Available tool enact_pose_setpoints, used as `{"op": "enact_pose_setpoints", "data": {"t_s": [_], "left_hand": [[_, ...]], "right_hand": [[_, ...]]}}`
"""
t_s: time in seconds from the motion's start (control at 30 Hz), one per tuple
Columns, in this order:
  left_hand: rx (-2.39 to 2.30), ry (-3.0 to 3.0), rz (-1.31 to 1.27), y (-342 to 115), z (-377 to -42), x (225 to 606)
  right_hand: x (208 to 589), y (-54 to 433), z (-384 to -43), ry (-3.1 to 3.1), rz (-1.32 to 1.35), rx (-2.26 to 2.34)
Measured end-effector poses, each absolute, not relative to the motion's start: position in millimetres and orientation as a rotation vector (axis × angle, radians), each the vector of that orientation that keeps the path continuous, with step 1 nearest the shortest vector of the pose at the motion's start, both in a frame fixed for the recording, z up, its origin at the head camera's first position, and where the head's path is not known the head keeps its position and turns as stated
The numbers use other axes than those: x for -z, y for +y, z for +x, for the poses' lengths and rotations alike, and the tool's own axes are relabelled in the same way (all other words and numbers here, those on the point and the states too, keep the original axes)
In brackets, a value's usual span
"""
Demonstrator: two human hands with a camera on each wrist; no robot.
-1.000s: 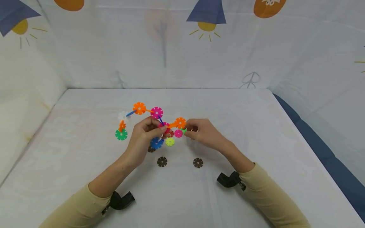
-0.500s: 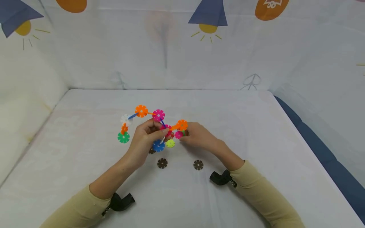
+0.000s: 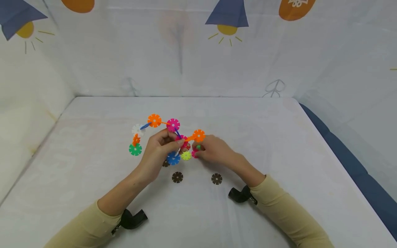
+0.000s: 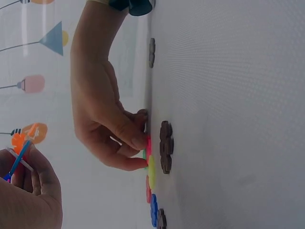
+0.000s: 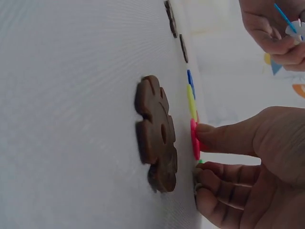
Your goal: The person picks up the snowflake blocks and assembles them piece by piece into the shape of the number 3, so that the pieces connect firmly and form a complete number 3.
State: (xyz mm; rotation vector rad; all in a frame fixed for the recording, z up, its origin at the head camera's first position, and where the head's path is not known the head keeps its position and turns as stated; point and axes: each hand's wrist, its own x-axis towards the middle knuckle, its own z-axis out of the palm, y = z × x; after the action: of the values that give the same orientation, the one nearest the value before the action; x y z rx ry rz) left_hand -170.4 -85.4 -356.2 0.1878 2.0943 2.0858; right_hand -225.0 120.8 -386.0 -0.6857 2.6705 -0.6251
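Note:
In the head view my left hand point(image 3: 156, 148) pinches a chain of interlocking flower-shaped discs point(image 3: 154, 120) in orange, pink, blue, white and green, raised above the table. My right hand point(image 3: 217, 150) is down at the tabletop. Its thumb and a finger are on the rim of a loose pink disc point(image 5: 194, 138), clear in the right wrist view. A green disc point(image 3: 199, 147) shows between the fingers, partly hidden. Beside the pink disc lie a yellow-green disc point(image 3: 186, 155) and a blue disc point(image 3: 173, 158). A red disc point(image 3: 187, 146) is mostly covered.
Two brown discs lie nearer the front, one at left point(image 3: 177, 177) and one at right point(image 3: 216, 178). Another brown disc point(image 3: 166, 163) peeks out under the left hand. White cloth walls point(image 3: 149, 51) rise behind the white table point(image 3: 263, 137).
My right hand has come lower and a little left, and its thumb has reached the pink disc, which has shifted slightly toward me. The left hand keeps its grip on the chain.

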Motion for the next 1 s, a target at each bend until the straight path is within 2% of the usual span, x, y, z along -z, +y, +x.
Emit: {"op": "enact_pose_setpoints", "data": {"t_s": [1.0], "left_hand": [[-2.07,2.112,0.175,-85.0,-168.6,355.4]], "right_hand": [[386.4,123.5,-221.8,2.522,-0.711,0.714]]}}
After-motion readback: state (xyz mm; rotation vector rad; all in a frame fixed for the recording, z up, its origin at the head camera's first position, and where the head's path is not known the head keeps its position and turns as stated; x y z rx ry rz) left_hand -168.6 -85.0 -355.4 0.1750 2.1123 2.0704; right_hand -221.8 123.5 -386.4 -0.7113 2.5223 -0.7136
